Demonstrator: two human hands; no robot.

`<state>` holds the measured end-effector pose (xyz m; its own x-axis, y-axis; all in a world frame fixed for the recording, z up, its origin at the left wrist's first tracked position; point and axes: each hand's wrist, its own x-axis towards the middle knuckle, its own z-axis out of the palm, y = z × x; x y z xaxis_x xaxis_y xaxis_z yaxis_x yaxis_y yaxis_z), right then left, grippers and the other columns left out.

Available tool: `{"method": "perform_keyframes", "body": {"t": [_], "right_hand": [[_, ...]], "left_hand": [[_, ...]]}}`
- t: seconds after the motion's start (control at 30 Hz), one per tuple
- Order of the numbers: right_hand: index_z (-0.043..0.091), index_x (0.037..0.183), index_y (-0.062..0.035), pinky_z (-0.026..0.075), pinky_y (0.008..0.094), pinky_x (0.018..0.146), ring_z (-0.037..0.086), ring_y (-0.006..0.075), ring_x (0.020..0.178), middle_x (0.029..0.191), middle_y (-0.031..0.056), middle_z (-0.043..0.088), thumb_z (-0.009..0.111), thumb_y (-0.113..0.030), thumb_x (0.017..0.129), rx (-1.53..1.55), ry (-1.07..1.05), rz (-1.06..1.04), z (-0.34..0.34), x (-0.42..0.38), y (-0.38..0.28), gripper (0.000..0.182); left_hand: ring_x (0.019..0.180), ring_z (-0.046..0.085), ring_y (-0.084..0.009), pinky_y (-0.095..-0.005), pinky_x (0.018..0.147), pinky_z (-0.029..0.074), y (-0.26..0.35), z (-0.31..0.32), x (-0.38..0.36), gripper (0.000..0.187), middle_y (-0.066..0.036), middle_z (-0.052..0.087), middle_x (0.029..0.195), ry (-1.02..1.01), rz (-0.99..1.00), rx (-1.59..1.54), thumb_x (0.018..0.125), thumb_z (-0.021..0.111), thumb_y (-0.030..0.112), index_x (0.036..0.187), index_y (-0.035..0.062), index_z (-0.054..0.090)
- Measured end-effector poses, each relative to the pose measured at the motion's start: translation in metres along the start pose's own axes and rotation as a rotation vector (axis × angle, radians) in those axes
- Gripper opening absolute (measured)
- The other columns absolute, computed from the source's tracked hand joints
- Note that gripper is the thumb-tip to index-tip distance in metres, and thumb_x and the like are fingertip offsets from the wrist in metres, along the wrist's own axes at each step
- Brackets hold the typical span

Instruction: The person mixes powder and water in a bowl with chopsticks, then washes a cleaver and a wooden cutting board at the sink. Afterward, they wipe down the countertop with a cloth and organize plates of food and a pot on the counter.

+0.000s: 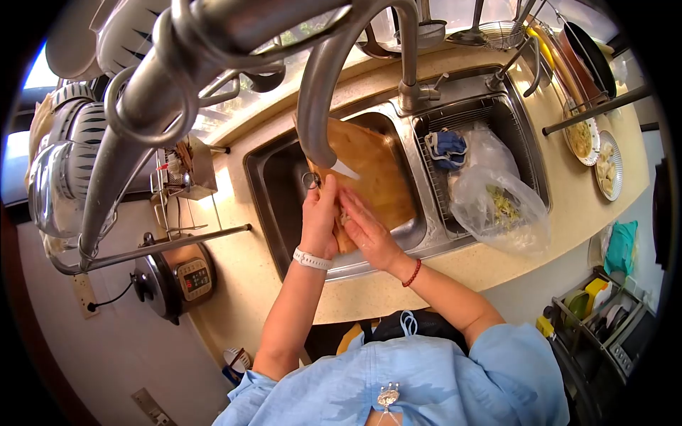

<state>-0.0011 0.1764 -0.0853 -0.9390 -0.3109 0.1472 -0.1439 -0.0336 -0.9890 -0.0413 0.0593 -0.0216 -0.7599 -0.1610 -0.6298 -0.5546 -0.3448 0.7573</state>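
A wooden cutting board [383, 184] stands tilted in the left sink basin [284, 167], beneath the curved faucet [317, 128]. White water runs from the spout onto its surface. My left hand [320, 220], with a white band on the wrist, grips the board's left edge below a metal ring [311, 179]; some of its fingers are hidden. Beside it my right hand [369, 233], with a red bead bracelet, lies against the lower part of the board with its fingers stretched out. Something small and pale shows between the two hands, too little to name.
In the right basin a rack holds a blue cloth [447, 148] and a clear plastic bag [501, 206] with green scraps. Plates of food [607, 167] stand on the right counter. A metal rack pole [153, 92] crosses the upper left, above an electric cooker [177, 277].
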Motion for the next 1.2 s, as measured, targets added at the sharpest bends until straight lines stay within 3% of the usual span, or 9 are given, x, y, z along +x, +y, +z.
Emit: {"method": "perform_keyframes", "body": {"t": [0.2, 0.33, 0.5, 0.63, 0.73, 0.83, 0.97, 1.13, 1.2], "right_hand": [[0.034, 0.145, -0.0022, 0.027, 0.0352, 0.114, 0.027, 0.0353, 0.141, 0.153, 0.0237, 0.025, 0.038, -0.025, 0.102, -0.098, 0.190, 0.490, -0.020, -0.013, 0.114, 0.049], [0.036, 0.146, -0.0057, 0.018, 0.0422, 0.117, 0.015, 0.0378, 0.145, 0.155, 0.0215, 0.022, 0.043, -0.012, 0.099, 0.126, 0.186, 0.145, 0.015, -0.009, 0.038, 0.048], [0.040, 0.144, -0.0068, 0.024, 0.0375, 0.115, 0.025, 0.0312, 0.143, 0.151, 0.0135, 0.034, 0.046, -0.013, 0.100, 0.101, 0.088, -0.160, 0.024, 0.038, 0.022, 0.045], [0.042, 0.142, -0.0090, 0.033, 0.0419, 0.109, 0.036, 0.0355, 0.135, 0.147, 0.0155, 0.041, 0.050, -0.018, 0.097, -0.364, 0.323, -0.274, 0.018, 0.106, 0.042, 0.047], [0.040, 0.143, -0.0089, 0.032, 0.0428, 0.110, 0.037, 0.0359, 0.135, 0.146, 0.0138, 0.042, 0.050, -0.018, 0.097, -0.287, 0.475, 0.071, 0.018, 0.140, 0.056, 0.048], [0.042, 0.143, -0.0100, 0.032, 0.0431, 0.110, 0.035, 0.0362, 0.136, 0.145, 0.0124, 0.043, 0.051, -0.019, 0.096, -0.251, 0.347, -0.247, 0.027, 0.109, 0.028, 0.048], [0.048, 0.139, -0.0125, 0.033, 0.0426, 0.109, 0.033, 0.0369, 0.138, 0.143, 0.0111, 0.046, 0.054, -0.018, 0.095, 0.014, 0.091, -0.211, 0.036, 0.081, -0.006, 0.045], [0.048, 0.137, -0.0069, 0.036, 0.0405, 0.107, 0.035, 0.0390, 0.135, 0.143, 0.0214, 0.043, 0.052, -0.018, 0.096, -0.198, 0.294, -0.253, 0.009, 0.124, 0.094, 0.043], [0.047, 0.137, -0.0045, 0.036, 0.0402, 0.107, 0.036, 0.0402, 0.134, 0.142, 0.0256, 0.042, 0.051, -0.019, 0.097, -0.231, 0.313, 0.036, -0.005, 0.108, 0.144, 0.043]], "left_hand": [[0.105, 0.060, -0.0196, -0.0353, 0.087, 0.053, -0.005, 0.010, -0.009, 0.035, -0.008, 0.059, 0.118, 0.027, 0.004, 0.014, 0.097, 0.056, 0.025, 0.125, 0.0046, 0.048], [0.106, 0.060, -0.0182, -0.0324, 0.087, 0.052, -0.018, 0.008, -0.007, 0.034, -0.007, 0.059, 0.120, -0.009, 0.054, 0.090, 0.099, 0.054, 0.026, 0.125, 0.0048, 0.049], [0.106, 0.060, -0.0174, -0.0318, 0.087, 0.052, -0.004, -0.020, -0.015, 0.035, -0.007, 0.058, 0.123, -0.089, 0.015, 0.090, 0.100, 0.052, 0.024, 0.128, 0.0042, 0.049], [0.106, 0.060, -0.0170, -0.0329, 0.088, 0.052, -0.004, -0.036, -0.044, 0.038, -0.008, 0.057, 0.125, -0.147, 0.065, 0.103, 0.096, 0.058, 0.015, 0.130, 0.0041, 0.046], [0.102, 0.060, -0.0144, -0.0325, 0.086, 0.052, -0.008, -0.035, -0.051, 0.038, -0.006, 0.061, 0.117, -0.169, 0.094, 0.086, 0.093, 0.061, 0.009, 0.128, 0.0042, 0.048], [0.102, 0.062, -0.0187, -0.0333, 0.087, 0.053, -0.014, -0.042, -0.037, 0.041, -0.008, 0.061, 0.116, -0.215, 0.078, 0.035, 0.087, 0.064, 0.003, 0.125, 0.0045, 0.048], [0.098, 0.064, -0.0204, -0.0337, 0.085, 0.054, -0.013, -0.038, -0.035, 0.045, -0.009, 0.062, 0.111, -0.183, 0.073, 0.008, 0.078, 0.059, -0.006, 0.121, 0.0028, 0.049], [0.094, 0.064, -0.0210, -0.0337, 0.082, 0.055, 0.004, -0.038, -0.059, 0.046, -0.010, 0.063, 0.109, -0.143, 0.130, 0.014, 0.073, 0.058, -0.005, 0.119, 0.0002, 0.052], [0.093, 0.064, -0.0207, -0.0336, 0.080, 0.055, 0.006, -0.040, -0.065, 0.046, -0.010, 0.063, 0.108, -0.105, 0.140, 0.009, 0.073, 0.058, -0.005, 0.119, -0.0005, 0.053]]}}
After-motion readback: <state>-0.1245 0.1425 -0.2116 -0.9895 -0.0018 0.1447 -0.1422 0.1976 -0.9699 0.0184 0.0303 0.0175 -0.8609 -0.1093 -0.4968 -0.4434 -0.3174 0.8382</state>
